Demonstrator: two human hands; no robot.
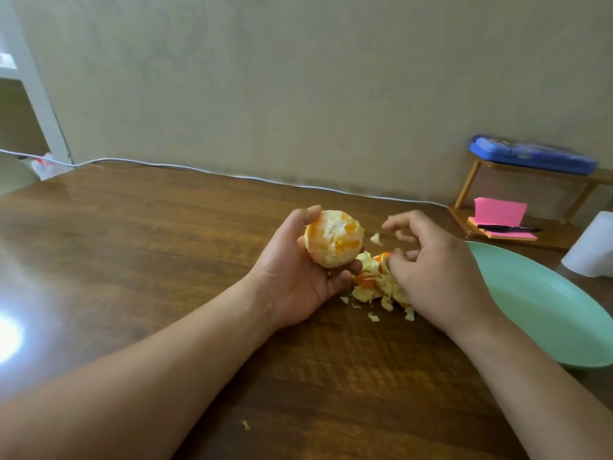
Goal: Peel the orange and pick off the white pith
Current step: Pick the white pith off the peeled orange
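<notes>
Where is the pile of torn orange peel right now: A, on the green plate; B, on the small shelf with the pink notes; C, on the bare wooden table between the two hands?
C: the peel pile lies on the table, under the right hand, beside the left hand.

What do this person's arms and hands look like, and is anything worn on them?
Both forearms are bare all the way to the bottom edge of the picture; no sleeve shows. The left hand and the right hand wear no gloves, and no ring, watch, bracelet or bandage can be seen on either wrist or on the fingers in view. The nails look short and unpainted, though the picture is soft.
</notes>
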